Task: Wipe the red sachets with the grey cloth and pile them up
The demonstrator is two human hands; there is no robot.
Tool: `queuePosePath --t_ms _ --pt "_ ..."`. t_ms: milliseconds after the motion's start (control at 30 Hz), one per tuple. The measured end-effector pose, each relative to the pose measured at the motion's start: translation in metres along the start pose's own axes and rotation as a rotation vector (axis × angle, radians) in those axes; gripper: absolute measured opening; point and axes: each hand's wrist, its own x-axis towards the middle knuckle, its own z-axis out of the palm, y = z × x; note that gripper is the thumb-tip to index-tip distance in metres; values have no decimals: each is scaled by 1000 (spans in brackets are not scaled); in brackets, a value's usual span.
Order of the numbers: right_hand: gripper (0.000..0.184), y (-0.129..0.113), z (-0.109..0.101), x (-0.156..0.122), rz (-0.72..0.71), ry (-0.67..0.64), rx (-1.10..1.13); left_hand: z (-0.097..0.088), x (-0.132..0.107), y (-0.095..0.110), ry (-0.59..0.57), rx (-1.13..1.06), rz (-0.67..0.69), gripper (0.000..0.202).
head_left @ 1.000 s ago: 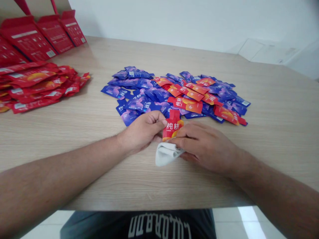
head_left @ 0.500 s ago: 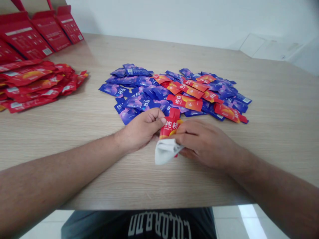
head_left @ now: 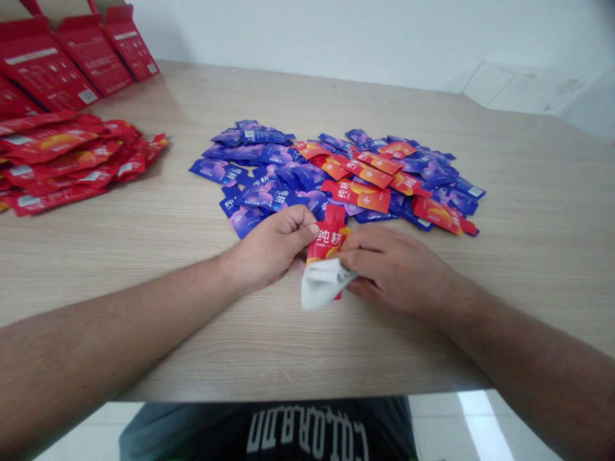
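My left hand pinches the left edge of a red pouch with white characters, held just above the wooden table. My right hand is closed on a white cloth and presses it against the pouch's lower part. Just beyond both hands lies a spread heap of blue and red pouches.
A pile of red pouches lies at the left edge. Red cartons stand open at the back left corner. A white wall runs behind the table, and the near table edge is at my lap.
The hands, pouch and cloth have stayed together, shifting only slightly. The cloth has rubbed a little over the pouch's lower part.
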Motion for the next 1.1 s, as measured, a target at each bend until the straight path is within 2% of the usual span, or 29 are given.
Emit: queuePosePath --t_ms 100,167,233,333,433,500,600,667,733,833,900,967,1100 --pt "14 12 -1 0 186 152 -78 0 1 0 9 39 -17 25" --pt "18 17 1 0 235 178 -81 1 1 -1 23 51 -17 24" --pt "16 14 4 1 192 147 -46 2 0 -1 37 30 -9 24" --pt "7 3 5 1 22 9 42 2 0 -1 43 8 14 24" --pt "10 -2 1 1 -74 -89 58 0 0 -1 10 17 33 24" --pt "9 3 -2 1 6 -27 4 -1 1 -2 -8 25 33 24" --pt "16 13 -2 1 204 140 -80 -2 2 -3 -5 63 18 24" --pt "19 16 1 1 234 173 -79 -2 3 -3 4 79 16 24" --pt "15 13 4 1 159 112 -25 -3 3 -4 11 87 29 23" --pt "5 4 5 1 -22 -45 78 -4 3 -4 -4 105 56 22" --pt "3 2 3 1 -76 -81 83 -4 2 -3 -13 102 66 21" --pt "6 5 0 1 -21 -20 28 -2 2 -3 -8 96 69 20" --pt "20 17 1 2 181 159 -62 -1 2 -2 14 107 52 21"
